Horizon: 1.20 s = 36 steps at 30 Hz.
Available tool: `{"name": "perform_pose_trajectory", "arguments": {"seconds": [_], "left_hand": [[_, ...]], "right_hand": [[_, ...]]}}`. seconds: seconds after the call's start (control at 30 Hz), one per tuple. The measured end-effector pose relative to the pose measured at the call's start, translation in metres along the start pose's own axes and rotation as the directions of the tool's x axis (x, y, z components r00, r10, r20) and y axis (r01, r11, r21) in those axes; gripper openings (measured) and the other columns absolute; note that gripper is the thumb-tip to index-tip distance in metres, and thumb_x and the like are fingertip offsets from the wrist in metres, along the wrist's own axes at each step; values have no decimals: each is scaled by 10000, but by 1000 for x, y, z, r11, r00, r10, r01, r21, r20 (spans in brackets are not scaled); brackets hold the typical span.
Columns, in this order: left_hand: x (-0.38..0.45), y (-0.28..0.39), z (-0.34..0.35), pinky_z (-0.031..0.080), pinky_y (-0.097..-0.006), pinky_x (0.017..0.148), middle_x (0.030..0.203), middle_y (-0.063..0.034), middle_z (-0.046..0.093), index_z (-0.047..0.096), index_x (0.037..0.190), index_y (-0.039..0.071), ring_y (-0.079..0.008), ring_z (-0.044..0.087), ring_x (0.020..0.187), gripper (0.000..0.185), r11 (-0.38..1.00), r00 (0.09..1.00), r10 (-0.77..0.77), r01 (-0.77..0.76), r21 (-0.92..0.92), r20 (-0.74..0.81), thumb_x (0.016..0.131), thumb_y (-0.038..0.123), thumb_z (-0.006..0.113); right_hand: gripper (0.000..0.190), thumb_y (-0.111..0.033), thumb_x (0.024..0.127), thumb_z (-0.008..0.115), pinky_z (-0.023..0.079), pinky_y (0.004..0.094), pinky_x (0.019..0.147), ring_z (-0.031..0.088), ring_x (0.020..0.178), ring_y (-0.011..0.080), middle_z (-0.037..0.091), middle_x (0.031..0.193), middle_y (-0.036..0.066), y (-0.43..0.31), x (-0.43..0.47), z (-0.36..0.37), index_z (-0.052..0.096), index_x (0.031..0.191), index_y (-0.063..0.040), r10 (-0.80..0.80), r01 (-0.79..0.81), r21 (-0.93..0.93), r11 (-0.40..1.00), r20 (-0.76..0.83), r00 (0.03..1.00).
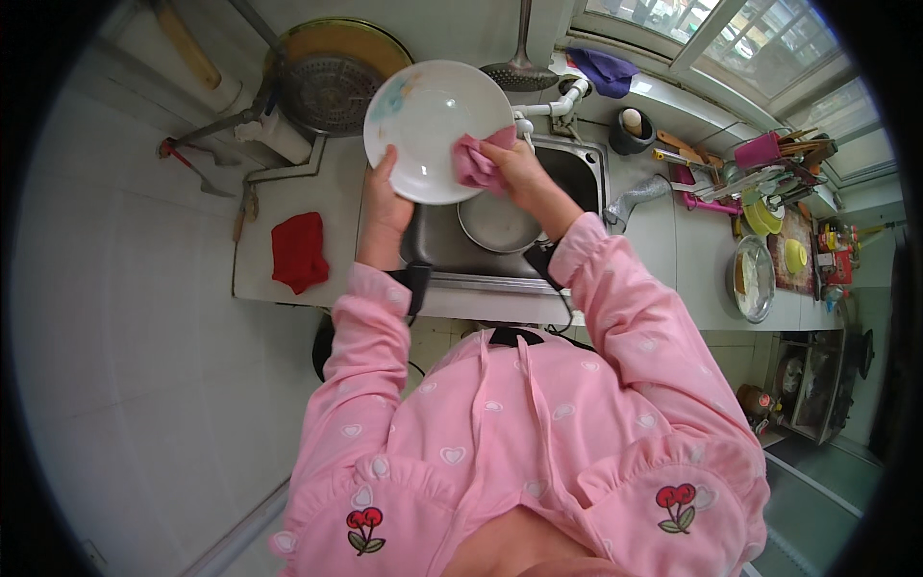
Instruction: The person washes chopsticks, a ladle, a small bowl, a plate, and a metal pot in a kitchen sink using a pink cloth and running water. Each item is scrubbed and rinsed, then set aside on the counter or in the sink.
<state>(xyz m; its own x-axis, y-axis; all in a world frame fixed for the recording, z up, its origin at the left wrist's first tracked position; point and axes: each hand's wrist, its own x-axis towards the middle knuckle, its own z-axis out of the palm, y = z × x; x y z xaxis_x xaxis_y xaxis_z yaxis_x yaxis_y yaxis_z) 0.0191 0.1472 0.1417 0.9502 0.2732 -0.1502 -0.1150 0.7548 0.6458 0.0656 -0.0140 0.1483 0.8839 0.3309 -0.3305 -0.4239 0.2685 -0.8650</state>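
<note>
A white plate [425,115] with a blue-green pattern near its left rim is raised over the far left part of the steel sink [440,249]. My left hand [387,198] grips its lower left edge, thumb on the upper face. In my right hand [525,172] is a bunched pink cloth [479,160], pressed against the plate's right side. Below the plate, a round metal pan or basin [501,222] sits in the sink, partly hidden by the plate and my right forearm. A white faucet pipe [559,107] shows behind the plate.
A folded red cloth [299,252] lies on the counter left of the sink. Rightward are a dark mortar [632,131] with a pestle, a dish rack [757,169] and a metal bowl [752,280]. A skimmer [519,75] and a perforated steamer tray [332,94] stand behind.
</note>
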Motion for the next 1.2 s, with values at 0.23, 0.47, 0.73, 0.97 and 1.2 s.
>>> {"name": "perform_pose_trajectory", "arguments": {"seconds": [0.23,0.47,0.73,0.97,1.2], "left_hand": [[23,-19,-19,458,-425,939,1271,-145,531,438,1311,3,-298,551,1128,426,981,959,186,-193,-12,-214,951,214,523],[-9,-4,-8,469,-411,934,1268,-153,527,437,1303,-13,-286,549,1134,439,957,940,284,-263,124,-189,954,239,527],[-23,9,5,413,-435,994,1323,-163,497,371,1366,0,-300,505,1191,527,981,980,193,-194,-15,-47,986,361,429],[-20,6,-7,422,-420,985,1328,-152,493,400,1349,-2,-294,519,1179,447,981,980,192,-191,18,-54,988,258,442],[-17,17,-13,434,-421,970,1307,-153,505,405,1326,-35,-294,534,1153,449,985,984,174,-174,4,-42,975,236,472]], "right_hand": [[360,-382,943,539,582,411,635,642,702,205,648,858,92,34,-27,9,558,1049,-39,260,-324,200,925,287,922],[140,-126,946,473,474,288,617,585,694,152,596,815,83,-23,-9,1,565,931,-22,-606,613,-121,781,93,790],[389,-169,861,552,334,436,1027,439,1269,249,502,1331,96,18,-41,14,536,1247,-116,-503,822,-558,-117,747,435],[370,-192,842,550,341,434,1011,478,1206,226,534,1261,44,-30,2,-7,573,1207,-133,-639,308,-714,-629,700,318],[308,-160,795,629,442,353,809,535,1011,251,564,1048,65,15,-51,12,639,1101,-126,-465,607,-790,-88,571,676]]}}
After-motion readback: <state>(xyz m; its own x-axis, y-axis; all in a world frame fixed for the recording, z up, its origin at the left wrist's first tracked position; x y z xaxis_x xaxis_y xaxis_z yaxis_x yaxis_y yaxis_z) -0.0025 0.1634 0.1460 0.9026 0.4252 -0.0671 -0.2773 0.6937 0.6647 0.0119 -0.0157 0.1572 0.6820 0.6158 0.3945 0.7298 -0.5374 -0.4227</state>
